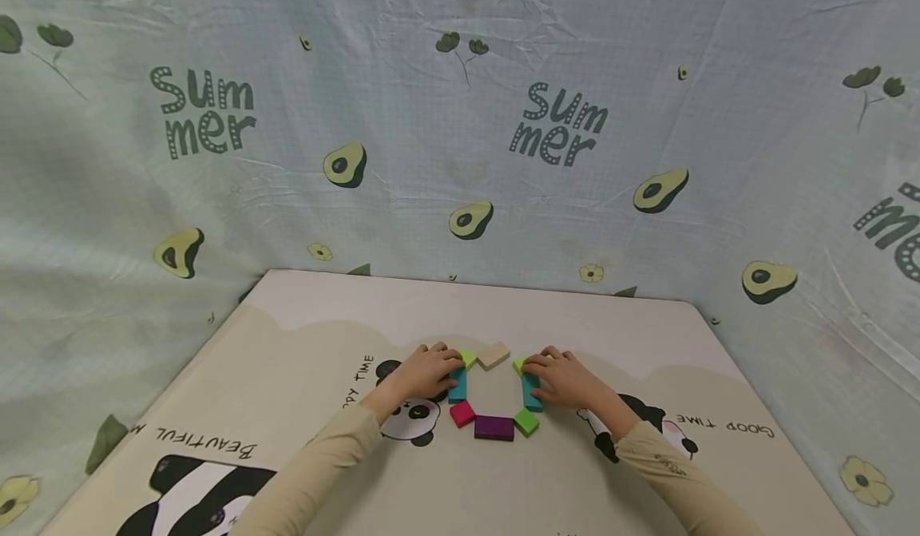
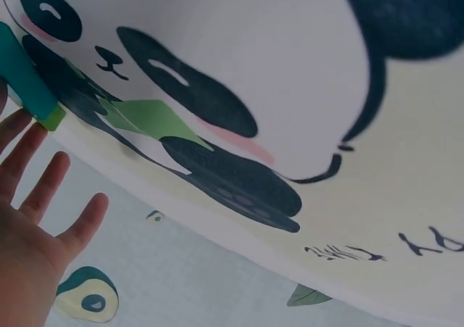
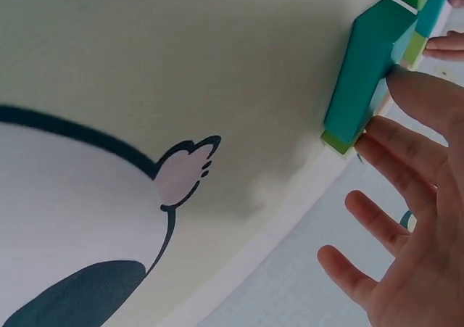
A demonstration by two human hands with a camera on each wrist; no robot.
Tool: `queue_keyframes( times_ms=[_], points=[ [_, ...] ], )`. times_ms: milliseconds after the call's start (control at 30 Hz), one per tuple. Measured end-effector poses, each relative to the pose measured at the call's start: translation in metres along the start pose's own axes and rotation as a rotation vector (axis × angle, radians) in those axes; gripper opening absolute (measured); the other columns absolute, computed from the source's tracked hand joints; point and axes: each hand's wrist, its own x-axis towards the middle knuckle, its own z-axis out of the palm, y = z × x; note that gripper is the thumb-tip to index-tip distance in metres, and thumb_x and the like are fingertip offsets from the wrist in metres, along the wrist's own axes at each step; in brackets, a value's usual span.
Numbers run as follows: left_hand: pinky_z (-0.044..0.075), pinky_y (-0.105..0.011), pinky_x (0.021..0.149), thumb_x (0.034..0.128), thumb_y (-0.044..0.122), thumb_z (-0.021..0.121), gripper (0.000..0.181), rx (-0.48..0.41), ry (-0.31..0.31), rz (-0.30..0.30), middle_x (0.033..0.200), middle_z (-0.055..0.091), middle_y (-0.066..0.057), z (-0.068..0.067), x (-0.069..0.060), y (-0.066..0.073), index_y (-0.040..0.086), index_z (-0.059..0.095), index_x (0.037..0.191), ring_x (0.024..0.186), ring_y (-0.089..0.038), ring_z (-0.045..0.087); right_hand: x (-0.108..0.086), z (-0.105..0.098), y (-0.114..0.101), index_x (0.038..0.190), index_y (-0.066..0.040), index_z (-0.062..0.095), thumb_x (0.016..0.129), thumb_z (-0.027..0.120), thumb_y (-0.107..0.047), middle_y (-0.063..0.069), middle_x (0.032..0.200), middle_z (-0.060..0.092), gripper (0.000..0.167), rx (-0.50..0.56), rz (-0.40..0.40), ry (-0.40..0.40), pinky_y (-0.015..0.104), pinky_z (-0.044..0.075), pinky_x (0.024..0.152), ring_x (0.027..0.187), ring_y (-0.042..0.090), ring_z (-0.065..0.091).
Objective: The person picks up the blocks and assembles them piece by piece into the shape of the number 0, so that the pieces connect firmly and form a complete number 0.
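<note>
Wooden blocks form a ring on the table. Its left side is a blue block (image 1: 457,387) with a light green block (image 1: 469,359) at the far end. My left hand (image 1: 429,371) lies against these two, thumb by the blue one and fingertips at the green one. On the right side, a second blue block (image 1: 531,393) adjoins another light green block (image 1: 519,365). Thumb and fingertips of my right hand (image 1: 568,378) touch its outer side; in the right wrist view the other fingers spread loosely beside the teal-looking block (image 3: 370,69).
A plain wood block (image 1: 493,355) lies tilted at the ring's far side. Nearest me are a red block (image 1: 462,414), a purple block (image 1: 493,428) and a green block (image 1: 527,422). The panda-printed table (image 1: 316,312) ends at a patterned cloth (image 1: 402,121).
</note>
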Motion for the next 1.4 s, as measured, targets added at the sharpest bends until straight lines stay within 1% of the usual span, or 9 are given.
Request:
queue_keyframes(
  times_ms=[133, 267, 433, 567, 667, 833, 933, 1133, 1400],
  points=[
    [0.045, -0.039, 0.079, 0.0865, 0.027, 0.056, 0.035, 0.023, -0.022, -0.011, 0.119, 0.057, -0.004, 0.000, 0.001, 0.004, 0.011, 0.057, 0.117, 0.106, -0.020, 0.050, -0.001, 0.001, 0.001, 0.117, -0.010, 0.056, 0.082, 0.062, -0.028, 0.007, 0.120, 0.055, 0.040, 0.064, 0.024, -0.015, 0.047, 0.039, 0.081, 0.109, 0.027, 0.044],
    [0.045, -0.038, 0.079, 0.0867, 0.028, 0.056, 0.034, 0.059, -0.026, -0.007, 0.118, 0.057, -0.003, 0.000, 0.002, 0.007, 0.012, 0.058, 0.116, 0.106, -0.019, 0.051, -0.003, 0.000, 0.000, 0.117, -0.009, 0.056, 0.081, 0.063, -0.026, 0.008, 0.120, 0.055, 0.040, 0.125, 0.035, -0.013, 0.048, 0.038, 0.082, 0.110, 0.029, 0.044],
    [0.045, -0.039, 0.079, 0.0871, 0.029, 0.055, 0.033, 0.076, -0.024, -0.001, 0.118, 0.057, -0.002, 0.002, 0.002, 0.006, 0.013, 0.058, 0.116, 0.107, -0.018, 0.051, -0.001, 0.001, 0.002, 0.119, -0.010, 0.054, 0.081, 0.063, -0.028, 0.007, 0.120, 0.053, 0.044, 0.149, 0.044, 0.032, 0.049, 0.038, 0.083, 0.110, 0.027, 0.044],
    [0.045, -0.039, 0.080, 0.0869, 0.029, 0.056, 0.032, 0.086, -0.029, -0.005, 0.118, 0.057, -0.002, 0.003, 0.002, 0.004, 0.014, 0.058, 0.115, 0.107, -0.019, 0.051, 0.007, 0.002, 0.004, 0.120, -0.009, 0.053, 0.081, 0.062, -0.029, 0.006, 0.120, 0.053, 0.044, 0.133, 0.035, 0.104, 0.048, 0.039, 0.084, 0.109, 0.026, 0.045],
    [0.045, -0.039, 0.080, 0.0868, 0.028, 0.056, 0.031, 0.086, -0.034, -0.009, 0.118, 0.057, -0.002, 0.003, 0.002, 0.003, 0.014, 0.058, 0.115, 0.107, -0.019, 0.051, 0.014, 0.004, 0.005, 0.118, -0.009, 0.055, 0.082, 0.061, -0.028, 0.006, 0.118, 0.054, 0.041, 0.099, 0.017, 0.148, 0.047, 0.040, 0.083, 0.108, 0.025, 0.046],
    [0.046, -0.038, 0.080, 0.0870, 0.028, 0.056, 0.030, 0.115, -0.029, 0.006, 0.117, 0.057, -0.002, 0.002, 0.001, 0.002, 0.015, 0.059, 0.114, 0.107, -0.018, 0.051, 0.024, 0.006, 0.006, 0.115, -0.010, 0.058, 0.082, 0.062, -0.025, 0.005, 0.114, 0.056, 0.036, 0.065, 0.000, 0.192, 0.045, 0.041, 0.080, 0.105, 0.024, 0.047],
    [0.046, -0.038, 0.080, 0.0871, 0.029, 0.055, 0.029, 0.135, -0.021, 0.016, 0.116, 0.057, -0.001, 0.002, 0.001, 0.002, 0.015, 0.058, 0.113, 0.107, -0.018, 0.051, 0.029, 0.008, 0.007, 0.113, -0.010, 0.058, 0.082, 0.062, -0.024, 0.005, 0.113, 0.057, 0.035, 0.045, -0.002, 0.204, 0.045, 0.041, 0.079, 0.104, 0.024, 0.047],
    [0.046, -0.037, 0.080, 0.0872, 0.029, 0.055, 0.030, 0.156, -0.011, 0.020, 0.117, 0.057, -0.001, 0.003, 0.001, 0.003, 0.015, 0.058, 0.114, 0.107, -0.017, 0.051, 0.038, 0.014, 0.011, 0.113, -0.012, 0.059, 0.081, 0.064, -0.024, 0.004, 0.113, 0.059, 0.035, 0.001, -0.029, 0.210, 0.045, 0.041, 0.078, 0.103, 0.024, 0.048],
    [0.046, -0.037, 0.080, 0.0877, 0.030, 0.054, 0.030, 0.183, -0.013, 0.018, 0.117, 0.057, 0.000, 0.005, 0.002, 0.004, 0.017, 0.057, 0.114, 0.107, -0.017, 0.051, 0.048, 0.016, 0.009, 0.123, -0.014, 0.053, 0.084, 0.061, -0.028, 0.003, 0.125, 0.054, 0.042, -0.012, -0.066, 0.138, 0.044, 0.040, 0.080, 0.106, 0.023, 0.047]
  ],
)
